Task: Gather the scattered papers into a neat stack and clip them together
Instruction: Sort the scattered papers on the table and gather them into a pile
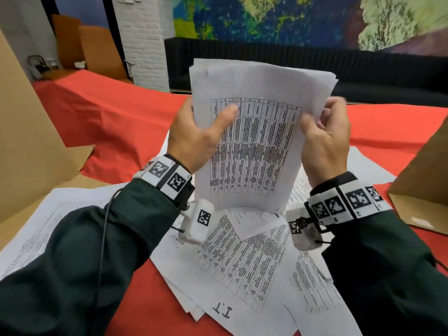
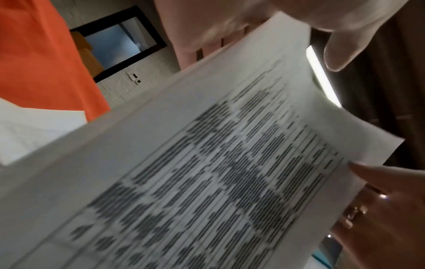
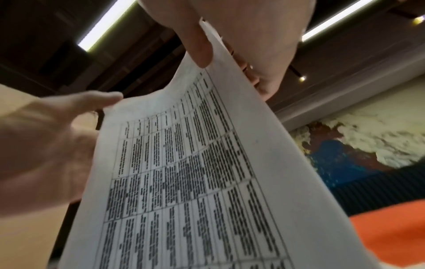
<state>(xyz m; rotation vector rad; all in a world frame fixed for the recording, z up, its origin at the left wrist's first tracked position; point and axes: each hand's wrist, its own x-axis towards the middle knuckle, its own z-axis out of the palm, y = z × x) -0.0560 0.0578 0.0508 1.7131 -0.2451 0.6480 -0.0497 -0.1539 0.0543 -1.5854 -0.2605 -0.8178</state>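
The left hand (image 1: 194, 134) and the right hand (image 1: 323, 139) each pinch a side of the stack of papers (image 1: 254, 146), standing on end over loose sheets (image 1: 242, 263) on the red table (image 1: 109, 122), so sheets could slip crooked.

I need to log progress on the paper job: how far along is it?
Partly done. Some sheets are gathered into a stack, stood on end, with the left hand and right hand gripping its sides. Loose papers still lie on the red tablecloth. No clip is visible, so clipping remains.
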